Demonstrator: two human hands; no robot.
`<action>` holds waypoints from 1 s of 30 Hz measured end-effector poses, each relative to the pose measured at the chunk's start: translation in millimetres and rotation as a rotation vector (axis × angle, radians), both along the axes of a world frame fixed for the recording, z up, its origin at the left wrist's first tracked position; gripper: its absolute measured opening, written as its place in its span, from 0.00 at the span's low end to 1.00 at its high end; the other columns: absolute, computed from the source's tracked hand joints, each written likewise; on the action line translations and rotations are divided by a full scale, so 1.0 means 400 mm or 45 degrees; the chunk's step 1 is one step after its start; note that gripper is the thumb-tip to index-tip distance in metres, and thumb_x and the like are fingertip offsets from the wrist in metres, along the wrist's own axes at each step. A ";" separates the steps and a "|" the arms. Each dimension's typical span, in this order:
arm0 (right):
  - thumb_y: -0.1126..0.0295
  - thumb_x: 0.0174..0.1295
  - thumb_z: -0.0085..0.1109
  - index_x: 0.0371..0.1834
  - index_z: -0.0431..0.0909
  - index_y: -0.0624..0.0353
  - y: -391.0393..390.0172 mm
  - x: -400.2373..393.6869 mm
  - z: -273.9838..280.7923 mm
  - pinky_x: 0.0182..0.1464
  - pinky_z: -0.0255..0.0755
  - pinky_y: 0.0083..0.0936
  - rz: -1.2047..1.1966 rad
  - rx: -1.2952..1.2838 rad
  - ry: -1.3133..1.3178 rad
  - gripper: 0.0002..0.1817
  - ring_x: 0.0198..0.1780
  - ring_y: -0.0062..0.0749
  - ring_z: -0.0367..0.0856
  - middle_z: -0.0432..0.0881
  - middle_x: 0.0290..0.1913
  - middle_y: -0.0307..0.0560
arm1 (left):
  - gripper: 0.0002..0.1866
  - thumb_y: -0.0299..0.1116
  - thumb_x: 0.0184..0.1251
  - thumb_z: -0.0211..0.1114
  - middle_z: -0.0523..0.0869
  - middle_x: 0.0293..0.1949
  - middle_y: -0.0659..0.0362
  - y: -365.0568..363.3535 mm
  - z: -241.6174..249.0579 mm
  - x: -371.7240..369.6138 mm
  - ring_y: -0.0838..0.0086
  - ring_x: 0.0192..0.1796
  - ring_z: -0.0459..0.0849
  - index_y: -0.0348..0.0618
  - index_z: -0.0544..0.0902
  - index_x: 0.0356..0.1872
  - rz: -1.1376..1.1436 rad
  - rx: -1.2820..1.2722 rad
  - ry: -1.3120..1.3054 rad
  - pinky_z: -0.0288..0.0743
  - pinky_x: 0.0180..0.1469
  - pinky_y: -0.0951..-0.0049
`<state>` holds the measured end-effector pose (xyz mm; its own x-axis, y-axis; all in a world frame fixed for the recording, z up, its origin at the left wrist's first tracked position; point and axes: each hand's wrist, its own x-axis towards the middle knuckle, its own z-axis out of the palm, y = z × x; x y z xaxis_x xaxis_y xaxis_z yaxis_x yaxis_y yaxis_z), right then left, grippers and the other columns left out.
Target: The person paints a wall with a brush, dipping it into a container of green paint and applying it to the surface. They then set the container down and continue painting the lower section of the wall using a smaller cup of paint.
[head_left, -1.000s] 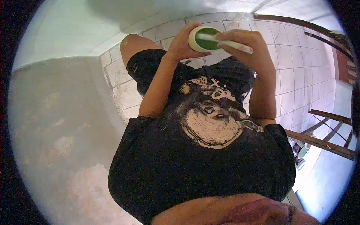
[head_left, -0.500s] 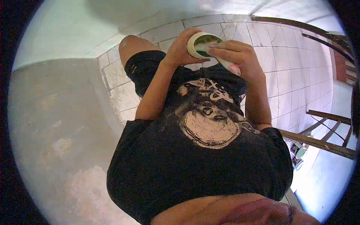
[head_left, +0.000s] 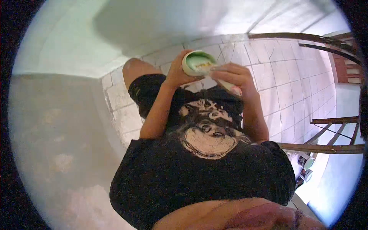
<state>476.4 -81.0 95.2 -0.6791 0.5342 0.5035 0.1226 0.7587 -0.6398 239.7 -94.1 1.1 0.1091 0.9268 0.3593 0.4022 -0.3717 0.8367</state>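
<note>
My left hand (head_left: 179, 71) is wrapped round a pale tub (head_left: 188, 68) from its left side. The tub is tilted, so its open mouth and the light green paint inside show. A paintbrush (head_left: 231, 88) is in my right hand (head_left: 234, 76), its pinkish, paint-stained handle sticking out below my fingers. The brush's head end lies at the right rim of the tub; its bristles are blurred and partly hidden by my fingers.
Pale walls (head_left: 65, 42) rise in front and at the left. White floor tiles (head_left: 276, 76) stretch to the right. A brown ladder-like frame (head_left: 326, 148) stands at the right, with paint cans (head_left: 306, 161) beside it. A dark curved bar (head_left: 283, 35) crosses the upper right.
Both hands and the tub appear lower in view. The brush has moved from inside the tub to its right rim, and more of the green paint shows.
</note>
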 end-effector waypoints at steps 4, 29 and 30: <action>0.73 0.50 0.66 0.38 0.83 0.57 -0.017 0.016 -0.062 0.42 0.76 0.28 -0.235 -0.240 0.273 0.11 0.39 0.38 0.83 0.84 0.39 0.47 | 0.52 0.46 0.29 0.84 0.79 0.50 0.52 0.011 -0.033 -0.009 0.63 0.53 0.79 0.40 0.65 0.59 0.054 0.121 -0.087 0.72 0.56 0.64; 0.62 0.62 0.61 0.48 0.66 0.53 0.082 0.006 -0.152 0.53 0.73 0.45 -0.315 -0.749 1.343 0.17 0.52 0.39 0.74 0.71 0.48 0.42 | 0.54 0.46 0.30 0.84 0.77 0.53 0.52 0.085 0.099 0.040 0.65 0.57 0.76 0.39 0.63 0.62 0.026 0.026 -0.172 0.69 0.59 0.64; 0.62 0.61 0.61 0.48 0.66 0.52 0.085 0.005 -0.147 0.53 0.73 0.45 -0.335 -0.770 1.361 0.17 0.52 0.39 0.74 0.71 0.49 0.42 | 0.54 0.46 0.30 0.84 0.77 0.53 0.52 0.085 0.104 0.041 0.65 0.57 0.76 0.39 0.63 0.62 0.033 -0.013 -0.192 0.69 0.59 0.64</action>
<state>478.4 -46.9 36.4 0.0792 0.9284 0.3631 -0.5682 0.3414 -0.7487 256.3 -60.2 42.7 0.0302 0.9322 0.3606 0.2812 -0.3541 0.8919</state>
